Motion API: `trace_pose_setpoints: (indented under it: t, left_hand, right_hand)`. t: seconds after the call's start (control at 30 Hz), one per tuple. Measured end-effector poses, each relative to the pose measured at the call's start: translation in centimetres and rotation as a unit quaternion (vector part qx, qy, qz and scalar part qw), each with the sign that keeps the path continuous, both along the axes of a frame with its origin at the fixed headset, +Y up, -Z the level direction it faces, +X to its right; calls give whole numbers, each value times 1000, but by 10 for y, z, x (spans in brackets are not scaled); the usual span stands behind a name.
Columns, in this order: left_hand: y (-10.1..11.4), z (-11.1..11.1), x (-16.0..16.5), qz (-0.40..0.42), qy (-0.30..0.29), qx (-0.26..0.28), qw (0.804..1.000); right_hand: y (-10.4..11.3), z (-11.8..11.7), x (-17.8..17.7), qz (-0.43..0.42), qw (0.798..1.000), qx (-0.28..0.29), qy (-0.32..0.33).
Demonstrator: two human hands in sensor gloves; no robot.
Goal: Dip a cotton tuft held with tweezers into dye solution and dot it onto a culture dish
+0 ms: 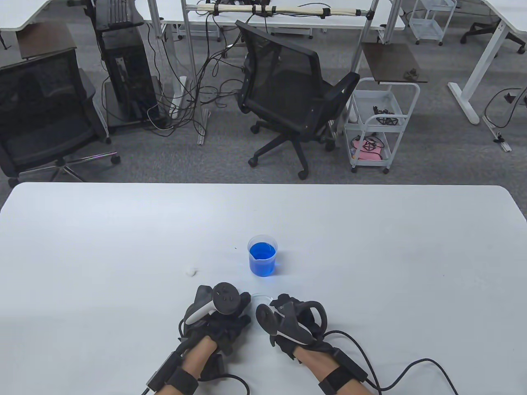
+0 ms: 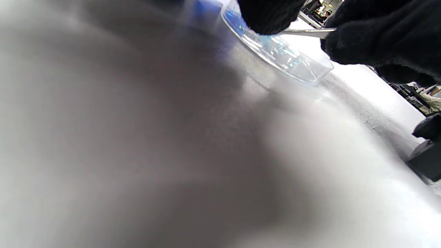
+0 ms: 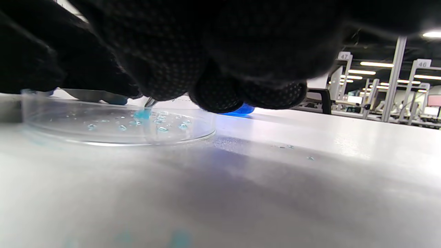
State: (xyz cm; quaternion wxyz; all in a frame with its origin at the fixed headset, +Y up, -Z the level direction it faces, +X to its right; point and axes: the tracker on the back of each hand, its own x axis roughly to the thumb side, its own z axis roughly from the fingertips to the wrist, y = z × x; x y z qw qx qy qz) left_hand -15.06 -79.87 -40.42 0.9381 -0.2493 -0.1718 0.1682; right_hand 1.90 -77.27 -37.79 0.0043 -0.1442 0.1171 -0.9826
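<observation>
A clear culture dish (image 1: 260,296) lies on the white table between my two hands, with blue droplets on its floor; the right wrist view shows its rim (image 3: 113,139). My right hand (image 1: 275,305) grips metal tweezers (image 3: 150,102), whose tip holds a blue-stained cotton tuft (image 3: 142,114) down on the dish floor. The left wrist view shows the tweezers (image 2: 310,32) over the dish (image 2: 310,73). My left hand (image 1: 243,303) has fingertips (image 2: 268,15) at the dish's edge. A beaker of blue dye (image 1: 262,257) stands just beyond the dish.
A loose white cotton tuft (image 1: 190,270) lies on the table left of the beaker. A few small blue drops (image 3: 310,158) dot the table right of the dish. Glove cables trail off the near edge. Office chairs and a cart stand beyond the table.
</observation>
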Motion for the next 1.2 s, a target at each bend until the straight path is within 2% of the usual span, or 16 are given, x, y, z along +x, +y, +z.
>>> trace_pose_setpoints:
  t: [0.3, 0.63, 1.0, 1.2]
  left_hand:
    - [0, 0, 0, -1, 1, -1, 1000]
    - [0, 0, 0, -2, 1, -2, 1000]
    - [0, 0, 0, -2, 1, -2, 1000]
    - [0, 0, 0, -2, 1, -2, 1000]
  right_hand:
    - [26, 2, 11, -45, 998, 38, -14]
    - [0, -4, 5, 4, 1000, -1, -14]
    - [32, 0, 26, -52, 997, 40, -37]
    - [10, -6, 21, -16, 999, 12, -34]
